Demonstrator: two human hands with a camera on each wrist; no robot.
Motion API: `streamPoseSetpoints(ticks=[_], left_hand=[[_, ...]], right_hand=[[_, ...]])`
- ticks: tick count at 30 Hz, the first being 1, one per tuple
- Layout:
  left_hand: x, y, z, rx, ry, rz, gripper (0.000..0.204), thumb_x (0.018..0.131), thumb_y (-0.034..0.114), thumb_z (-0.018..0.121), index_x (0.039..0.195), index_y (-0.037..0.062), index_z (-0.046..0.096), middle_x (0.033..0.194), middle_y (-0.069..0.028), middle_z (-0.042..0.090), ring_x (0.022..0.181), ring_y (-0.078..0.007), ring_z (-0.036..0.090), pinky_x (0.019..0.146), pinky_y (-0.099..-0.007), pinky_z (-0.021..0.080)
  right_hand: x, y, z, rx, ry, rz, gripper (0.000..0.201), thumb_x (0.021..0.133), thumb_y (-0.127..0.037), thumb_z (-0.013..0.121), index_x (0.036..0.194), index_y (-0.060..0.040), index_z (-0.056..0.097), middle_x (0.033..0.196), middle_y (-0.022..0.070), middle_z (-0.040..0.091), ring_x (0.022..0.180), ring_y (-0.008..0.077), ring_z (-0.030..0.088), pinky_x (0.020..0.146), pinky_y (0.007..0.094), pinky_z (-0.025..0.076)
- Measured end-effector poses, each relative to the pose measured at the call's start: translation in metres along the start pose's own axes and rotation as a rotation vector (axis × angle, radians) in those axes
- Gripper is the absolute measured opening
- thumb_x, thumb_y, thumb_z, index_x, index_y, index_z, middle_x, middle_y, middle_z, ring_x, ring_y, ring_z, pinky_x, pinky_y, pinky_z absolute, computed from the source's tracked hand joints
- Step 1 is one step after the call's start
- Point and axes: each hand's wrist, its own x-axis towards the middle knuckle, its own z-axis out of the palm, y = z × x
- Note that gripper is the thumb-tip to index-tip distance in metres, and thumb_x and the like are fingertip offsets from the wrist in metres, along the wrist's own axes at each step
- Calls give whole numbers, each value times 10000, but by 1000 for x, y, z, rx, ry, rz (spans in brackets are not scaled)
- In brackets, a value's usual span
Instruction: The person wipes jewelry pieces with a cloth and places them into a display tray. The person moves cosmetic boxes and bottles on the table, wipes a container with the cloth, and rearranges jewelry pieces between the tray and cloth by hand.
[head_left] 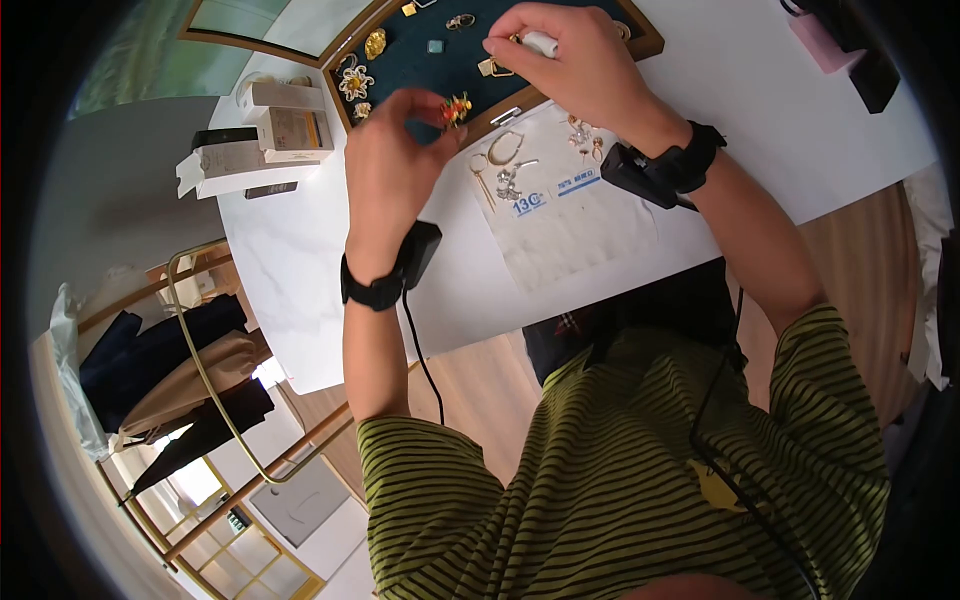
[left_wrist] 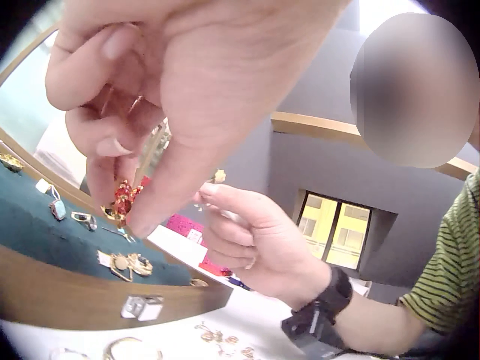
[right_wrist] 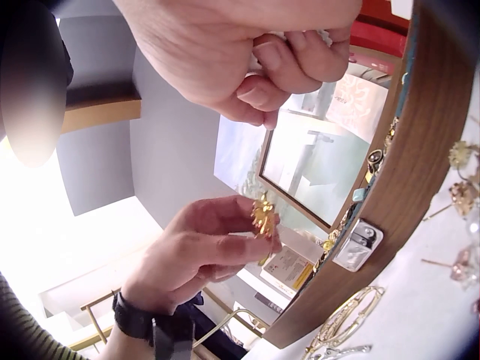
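My left hand pinches an ornate red and gold piece of jewelry between thumb and fingers, above the front edge of a wooden jewelry case. Red stones and gold metal show on the piece in the left wrist view. My right hand is curled over the case's right part, with a small white wad held in its fingers. In the left wrist view a tiny pale yellow ornament shows at its fingertips. A gold square-shaped piece lies on the dark lining just below that hand.
Gold flower jewelry and a turquoise-stoned ring lie in the case. In front, a white cloth bag bears hoop earrings and other pieces. Small boxes stand at left. A metal clasp sits on the case's front.
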Motion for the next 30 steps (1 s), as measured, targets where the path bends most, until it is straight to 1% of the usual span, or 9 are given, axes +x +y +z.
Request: streamPoseSetpoints(ticks=[1, 6, 8, 14, 16, 18, 24, 26, 30], left_hand=[[-9, 4, -1, 8, -28, 4, 267, 745, 139, 770, 985, 66, 677, 770, -24, 684, 531, -98, 475, 516, -272, 413], [-53, 5, 3, -85, -161, -6, 221, 732, 83, 769, 928, 45, 673, 796, -23, 693, 518, -85, 461, 506, -246, 389], [-67, 0, 2, -43, -270, -122, 220, 731, 89, 774, 915, 26, 670, 811, -17, 696, 513, -84, 457, 507, -249, 392], [-89, 3, 15, -58, -296, -174, 231, 743, 119, 779, 911, 20, 655, 796, -30, 682, 523, -103, 478, 514, -261, 404], [-91, 3, 23, -39, -243, -55, 246, 744, 134, 784, 918, 28, 645, 802, -31, 675, 529, -133, 495, 525, -273, 425], [-90, 10, 23, -25, -297, -101, 238, 744, 116, 774, 928, 44, 641, 806, -38, 668, 543, -159, 535, 546, -291, 452], [-87, 7, 25, 31, -260, 39, 258, 733, 33, 739, 965, 108, 653, 923, -20, 641, 569, -180, 582, 571, -321, 490], [-86, 5, 22, 126, -331, 191, 296, 758, 12, 691, 1023, 139, 654, 1054, -39, 581, 744, -242, 654, 621, -355, 544], [-85, -1, 28, 149, -322, 324, 312, 758, -15, 675, 1011, 166, 672, 1056, -14, 549, 749, -213, 649, 581, -333, 543]], right_hand=[[0, 0, 0, 3, 0, 8, 138, 859, -84, 658, 863, 53, 640, 800, 176, 684, 743, 258, 692, 634, 311, 506], [-1, 3, 2, -17, 35, -39, 135, 858, -84, 660, 856, 50, 643, 801, 173, 685, 737, 257, 689, 635, 314, 504], [-1, 2, 2, -10, 33, -30, 138, 857, -87, 662, 853, 50, 645, 802, 173, 685, 736, 259, 688, 637, 313, 505], [-2, 2, 4, 16, 21, -14, 132, 867, -76, 655, 848, 54, 648, 773, 159, 688, 721, 229, 688, 627, 295, 502], [-1, 1, 4, 59, -7, 36, 128, 871, -70, 651, 848, 55, 647, 761, 153, 688, 712, 212, 687, 622, 289, 501], [-1, 1, 3, 83, -16, 86, 120, 877, -60, 644, 844, 55, 644, 743, 141, 686, 700, 179, 686, 616, 279, 501], [-2, 1, 2, 76, -12, 67, 123, 879, -63, 645, 848, 56, 644, 742, 131, 687, 701, 174, 686, 617, 274, 502], [-2, 2, 2, 84, -8, 63, 124, 879, -63, 646, 850, 57, 644, 746, 132, 688, 700, 175, 684, 618, 273, 502], [-3, 0, 1, 77, -17, 40, 125, 880, -63, 646, 853, 59, 645, 755, 133, 688, 699, 173, 677, 623, 270, 503]])
